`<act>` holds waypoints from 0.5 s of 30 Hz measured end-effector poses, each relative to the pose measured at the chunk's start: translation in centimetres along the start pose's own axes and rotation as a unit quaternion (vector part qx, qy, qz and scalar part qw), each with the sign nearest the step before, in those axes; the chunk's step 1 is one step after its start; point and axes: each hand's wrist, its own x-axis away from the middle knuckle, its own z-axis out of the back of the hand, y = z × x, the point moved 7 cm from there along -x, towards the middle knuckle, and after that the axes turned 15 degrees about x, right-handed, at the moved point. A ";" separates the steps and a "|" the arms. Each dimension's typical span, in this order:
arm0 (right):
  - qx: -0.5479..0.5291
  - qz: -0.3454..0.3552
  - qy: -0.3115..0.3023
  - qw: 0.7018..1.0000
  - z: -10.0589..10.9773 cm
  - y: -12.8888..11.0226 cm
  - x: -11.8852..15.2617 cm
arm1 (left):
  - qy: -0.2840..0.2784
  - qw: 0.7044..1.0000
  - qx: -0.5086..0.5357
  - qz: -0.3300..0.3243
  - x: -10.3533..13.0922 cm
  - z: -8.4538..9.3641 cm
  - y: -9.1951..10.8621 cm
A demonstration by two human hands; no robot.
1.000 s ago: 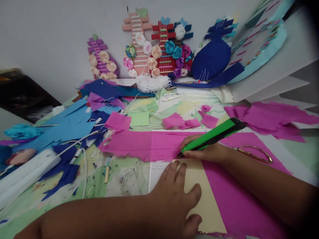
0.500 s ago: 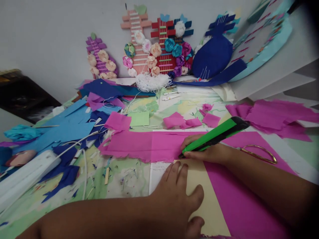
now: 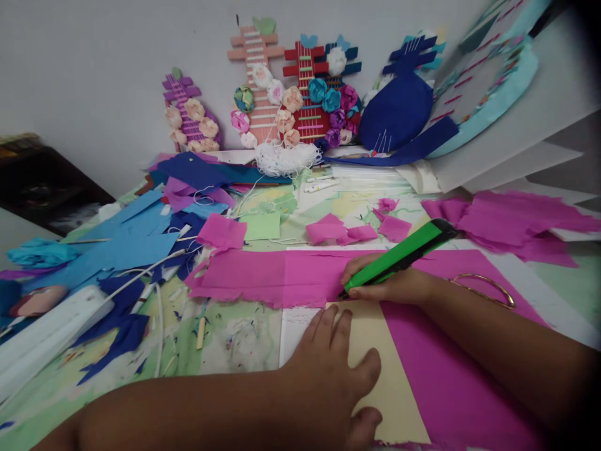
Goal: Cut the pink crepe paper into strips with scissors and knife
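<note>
My right hand [image 3: 394, 285] is closed around a green and black utility knife [image 3: 399, 254]. Its tip meets the pink crepe paper [image 3: 253, 275] at the top edge of a beige card [image 3: 394, 401]. Spread flat, my left hand [image 3: 328, 369] presses on the card, fingertips near that edge and just below the knife tip. Underneath lies a white sheet [image 3: 290, 341], and more pink paper [image 3: 451, 376] extends to the right of the card. Gold-handled scissors [image 3: 504, 293] lie partly hidden behind my right forearm.
Torn pink scraps [image 3: 511, 219] lie at the right and back. On the left are blue sheets [image 3: 126, 232], a white power strip [image 3: 61, 332] and its cord. Decorated instrument shapes [image 3: 305, 94] lean on the wall behind a heap of white string [image 3: 286, 160].
The view has shifted slightly. Both hands and the knife keep nearly the same place on the paper, with the knife tip still at the card's top edge.
</note>
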 end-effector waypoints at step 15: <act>0.066 -0.005 0.001 0.998 -0.1 -0.2 0.0 | -0.021 0.999 0.012 0.031 -0.2 -0.5 -0.5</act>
